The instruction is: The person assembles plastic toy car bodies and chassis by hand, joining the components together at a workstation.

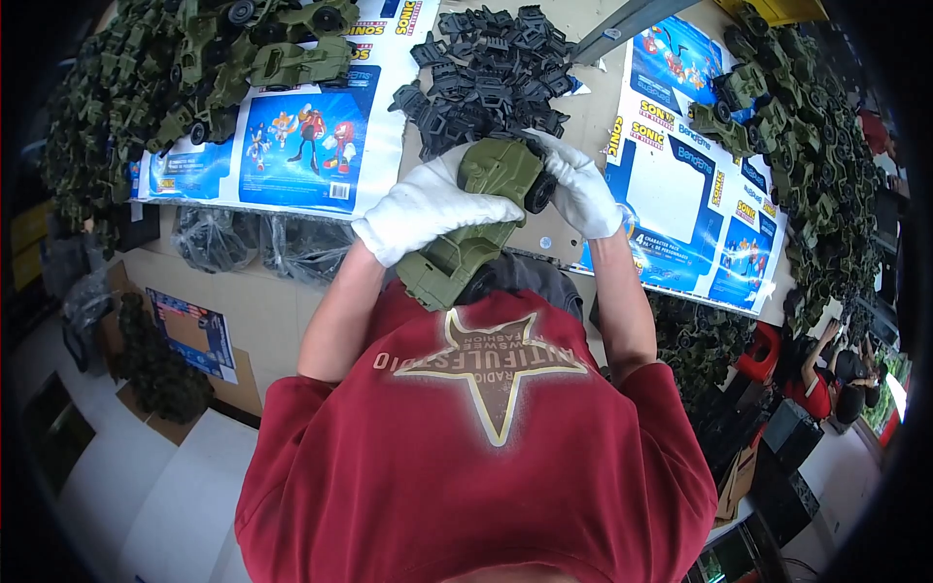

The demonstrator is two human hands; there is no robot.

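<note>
Holding an olive-green plastic toy truck [476, 219] over the near edge of the bench [583, 117]: your white-gloved left hand [428, 209] is wrapped shut over its body, your right hand [583, 189] is closed on its front end by a black wheel. Pile of black plastic frame parts [486, 73] lies just beyond. More green trucks [214, 49] are heaped far left and right, loose, not in bins.

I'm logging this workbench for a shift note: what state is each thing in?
Left hand: gloved, gripping the toy truck.
Right hand: gloved, holding the truck's front.
Green toy truck: held off the table, tilted.
Black plastic parts: heaped loose.
Finished trucks: piled at left.
Printed card sheets: lying flat.
</note>
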